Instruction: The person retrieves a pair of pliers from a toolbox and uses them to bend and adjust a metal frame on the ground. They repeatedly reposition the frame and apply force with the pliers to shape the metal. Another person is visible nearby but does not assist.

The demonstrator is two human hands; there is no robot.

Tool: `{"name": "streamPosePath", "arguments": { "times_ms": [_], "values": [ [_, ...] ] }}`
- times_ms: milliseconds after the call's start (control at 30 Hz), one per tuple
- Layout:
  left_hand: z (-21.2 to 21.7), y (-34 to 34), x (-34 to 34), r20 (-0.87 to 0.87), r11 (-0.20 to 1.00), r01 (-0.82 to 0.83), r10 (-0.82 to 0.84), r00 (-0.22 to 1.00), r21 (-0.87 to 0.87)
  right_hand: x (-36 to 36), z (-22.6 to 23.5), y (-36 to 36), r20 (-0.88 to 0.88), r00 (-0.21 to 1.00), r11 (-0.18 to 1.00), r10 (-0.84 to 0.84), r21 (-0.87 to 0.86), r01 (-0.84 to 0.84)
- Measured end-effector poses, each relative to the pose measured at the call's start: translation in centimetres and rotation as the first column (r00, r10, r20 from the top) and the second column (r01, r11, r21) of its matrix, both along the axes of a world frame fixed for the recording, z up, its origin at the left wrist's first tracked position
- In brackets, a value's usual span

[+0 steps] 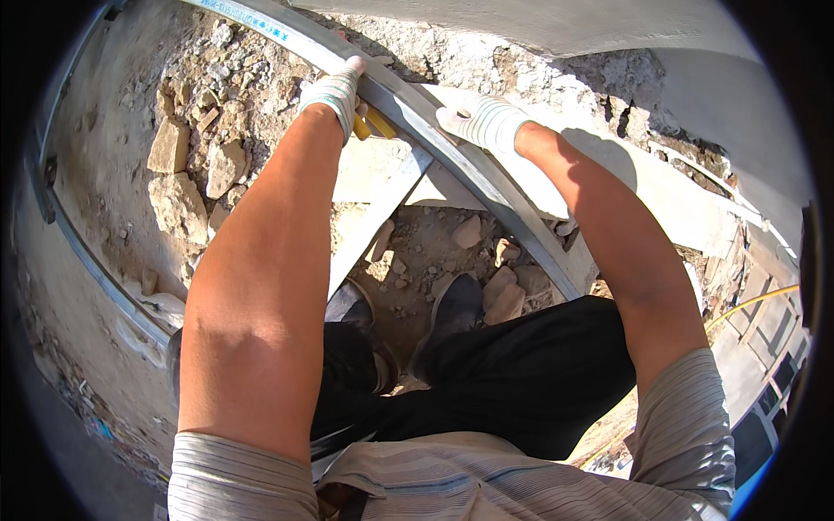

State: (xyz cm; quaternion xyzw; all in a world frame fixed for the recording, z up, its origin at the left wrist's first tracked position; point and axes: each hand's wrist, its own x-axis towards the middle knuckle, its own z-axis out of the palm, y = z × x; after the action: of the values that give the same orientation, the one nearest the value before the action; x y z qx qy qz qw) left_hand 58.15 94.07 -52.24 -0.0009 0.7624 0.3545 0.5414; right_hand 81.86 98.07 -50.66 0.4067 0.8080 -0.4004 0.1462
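Note:
A long galvanized metal stud (408, 117) runs diagonally from the upper left down to near my right knee. My left hand (337, 91), in a striped white work glove, is closed on its left edge with the thumb on top. Two yellow handles (375, 123) of a tool stick out beside that palm; the tool's head is hidden, and I cannot tell whether the hand grips it too. My right hand (483, 122), gloved alike, is closed at the stud's right edge, its fingertips partly hidden. A flat metal strip (382, 213) slants beneath the stud toward my left shoe.
Broken stones (178, 204) and rubble lie to the left. A pale board (643, 187) lies under and right of the stud. My shoes (452, 313) stand among stones. Another metal rail (104, 269) curves along the left, a wall (712, 113) rises at upper right, and a yellow hose (751, 300) lies right.

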Motion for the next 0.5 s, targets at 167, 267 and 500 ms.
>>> {"name": "streamPosePath", "arguments": {
  "times_ms": [167, 267, 500],
  "values": [
    [-0.4, 0.1, -0.1, 0.009, 1.000, 0.007, -0.007, 1.000, 0.018, -0.4, -0.4, 0.6, 0.155, 0.982, 0.994, 0.111, -0.013, -0.110],
    [-0.6, 0.1, -0.1, 0.014, 0.999, 0.014, -0.014, 1.000, 0.034, -0.1, -0.7, 0.9, 0.200, 0.973, 0.993, 0.115, -0.046, -0.108],
    [-1.0, 0.2, 0.0, 0.005, 0.999, 0.030, -0.030, 1.000, 0.038, 0.8, -1.7, 0.2, -0.055, 0.996, 0.991, 0.070, 0.119, -0.063]
  ]
}}
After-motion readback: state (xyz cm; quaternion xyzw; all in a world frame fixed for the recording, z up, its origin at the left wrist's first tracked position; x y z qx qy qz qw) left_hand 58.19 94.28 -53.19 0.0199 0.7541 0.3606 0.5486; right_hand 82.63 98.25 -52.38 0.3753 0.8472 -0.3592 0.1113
